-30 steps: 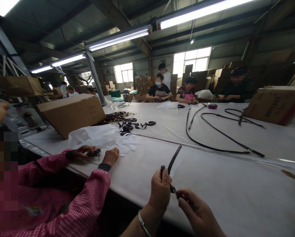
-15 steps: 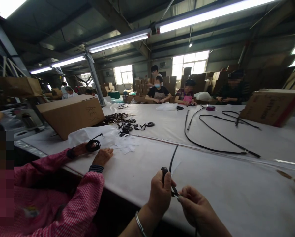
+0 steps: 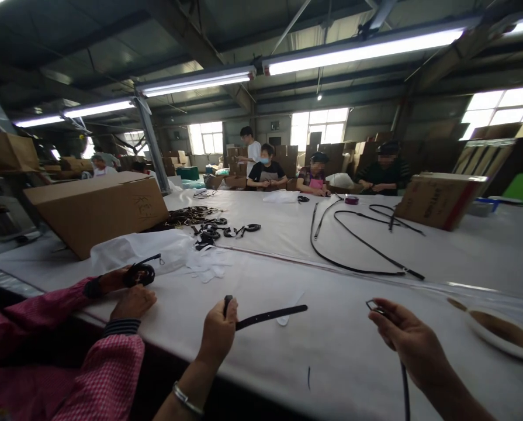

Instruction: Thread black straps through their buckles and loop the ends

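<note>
Left hand [image 3: 217, 336], lower centre of frame, closed in a fist around 1 end of a short black strap [image 3: 267, 316]; strap sticks out to the right, roughly level, just above the white table [image 3: 353, 356]. Metal bangle [image 3: 184, 399] on that wrist. Right hand [image 3: 412, 342], lower right, well apart from the left, fingers curled, pinching a small metal buckle [image 3: 374, 306] at the fingertips; a thin black cord [image 3: 405, 386] hangs down from this hand toward the bottom edge. Cannot tell if cord and buckle are joined.

Lower left: a co-worker in pink checked sleeves [image 3: 107, 374], 1 hand holding a coiled black strap [image 3: 139, 273], the other hand [image 3: 132, 302] resting on the table just beside it. Behind that, a white plastic bag [image 3: 134, 248] and white paper scraps [image 3: 208, 266]. Left of centre, a large cardboard box [image 3: 94, 210]. Mid-table: a pile of small black loops [image 3: 220, 229], and right of it a long black strap [image 3: 357, 245] laid out in curves. Upper right, a second cardboard box [image 3: 439, 200]. Far right edge, a white roll of tape [image 3: 498, 333] lying flat. Far side of table, centre of frame: several seated people [image 3: 314, 172], 1 standing.
</note>
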